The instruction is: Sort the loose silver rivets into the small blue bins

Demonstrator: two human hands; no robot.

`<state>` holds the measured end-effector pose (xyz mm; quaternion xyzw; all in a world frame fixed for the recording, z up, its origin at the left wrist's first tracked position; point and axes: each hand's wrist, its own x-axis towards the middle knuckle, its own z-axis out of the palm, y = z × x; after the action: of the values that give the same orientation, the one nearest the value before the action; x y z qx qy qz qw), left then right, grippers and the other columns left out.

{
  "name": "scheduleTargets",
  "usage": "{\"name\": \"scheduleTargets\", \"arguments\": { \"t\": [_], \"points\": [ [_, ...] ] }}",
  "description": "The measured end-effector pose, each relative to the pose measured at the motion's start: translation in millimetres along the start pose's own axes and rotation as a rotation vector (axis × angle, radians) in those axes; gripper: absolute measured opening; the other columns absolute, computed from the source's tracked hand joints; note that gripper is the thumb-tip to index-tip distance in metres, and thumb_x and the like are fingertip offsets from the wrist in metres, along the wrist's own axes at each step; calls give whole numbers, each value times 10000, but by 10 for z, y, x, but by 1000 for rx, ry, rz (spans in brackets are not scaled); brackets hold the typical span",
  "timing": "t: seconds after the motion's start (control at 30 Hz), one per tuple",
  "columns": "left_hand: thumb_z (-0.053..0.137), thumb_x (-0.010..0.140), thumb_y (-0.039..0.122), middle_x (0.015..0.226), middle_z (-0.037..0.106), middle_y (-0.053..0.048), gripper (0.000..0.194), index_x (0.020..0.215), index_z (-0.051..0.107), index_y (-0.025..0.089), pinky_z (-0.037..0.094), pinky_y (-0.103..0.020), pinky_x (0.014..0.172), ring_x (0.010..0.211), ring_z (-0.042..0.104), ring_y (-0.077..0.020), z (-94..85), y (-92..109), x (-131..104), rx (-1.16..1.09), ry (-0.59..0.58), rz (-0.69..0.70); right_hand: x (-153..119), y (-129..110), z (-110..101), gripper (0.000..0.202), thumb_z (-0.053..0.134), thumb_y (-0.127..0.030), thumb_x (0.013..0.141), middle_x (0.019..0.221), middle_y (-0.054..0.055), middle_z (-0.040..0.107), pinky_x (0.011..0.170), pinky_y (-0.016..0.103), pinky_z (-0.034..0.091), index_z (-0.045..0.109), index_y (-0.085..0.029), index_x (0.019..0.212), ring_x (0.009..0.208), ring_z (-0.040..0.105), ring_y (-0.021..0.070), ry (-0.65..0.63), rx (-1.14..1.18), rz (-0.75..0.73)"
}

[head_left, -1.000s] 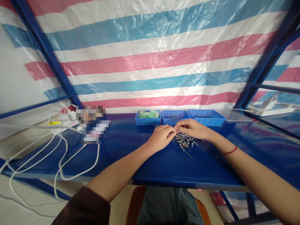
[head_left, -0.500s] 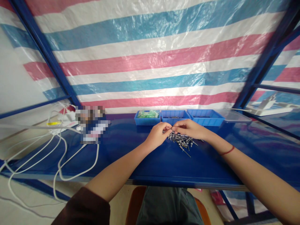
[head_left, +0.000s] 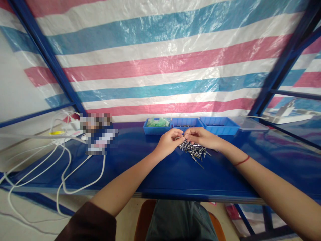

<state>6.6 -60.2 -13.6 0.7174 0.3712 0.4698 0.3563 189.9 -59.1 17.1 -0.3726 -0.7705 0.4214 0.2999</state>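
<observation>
A loose heap of silver blind rivets (head_left: pixel 197 150) lies on the blue table, their thin pins pointing every way. My left hand (head_left: pixel 168 142) is over the heap's left edge, thumb and fingers pinched together; a small silvery piece that looks like a blind rivet shows between them. My right hand (head_left: pixel 199 136) comes in from the other side above the heap, its thumb and forefinger closed in a pinch. The fingertips of both hands meet or nearly meet. Whatever the right fingers hold is too small and hidden to make out.
Behind the hands stand three blue bins: the left bin (head_left: pixel 157 131) with a green packet (head_left: pixel 158 122), the middle bin (head_left: pixel 189 121) with small metal parts, and the right bin (head_left: pixel 220 129). White cables (head_left: pixel 67 167) trail over the table's left side. A clear lid (head_left: pixel 252 124) lies at right.
My left hand's fingers have shifted slightly and loosened a little around the small piece. The right hand stays almost in place, and the heap looks the same.
</observation>
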Motion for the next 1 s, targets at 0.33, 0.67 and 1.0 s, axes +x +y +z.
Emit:
{"name": "scheduleTargets", "arguments": {
  "t": [0.33, 0.67, 1.0],
  "points": [
    [623, 757, 357, 806, 667, -40, 223, 809, 611, 141, 473, -246, 696, 732, 615, -129, -8, 37, 0, -15, 48, 36, -11, -75, 81, 411, 598, -563, 727, 647, -16, 493, 486, 226, 299, 520, -161, 756, 541, 423, 76, 34, 95, 65],
    [575, 792, 339, 854, 681, -36, 211, 864, 653, 157, 460, -246, 708, 754, 602, -127, -28, 118, -26, 54, 86, 58, -6, -108, 102, 405, 597, -554, 728, 651, -20, 497, 475, 214, 299, 525, -157, 749, 528, 425, 65, 77, 137, 70],
    [603, 775, 325, 843, 676, -34, 206, 897, 627, 160, 476, -244, 702, 749, 611, -126, -33, 62, 3, 53, 136, 36, 2, -113, 106, 331, 599, -485, 738, 600, -27, 492, 465, 207, 321, 539, -160, 752, 518, 434, 69, 115, 117, 86]
  ]
}}
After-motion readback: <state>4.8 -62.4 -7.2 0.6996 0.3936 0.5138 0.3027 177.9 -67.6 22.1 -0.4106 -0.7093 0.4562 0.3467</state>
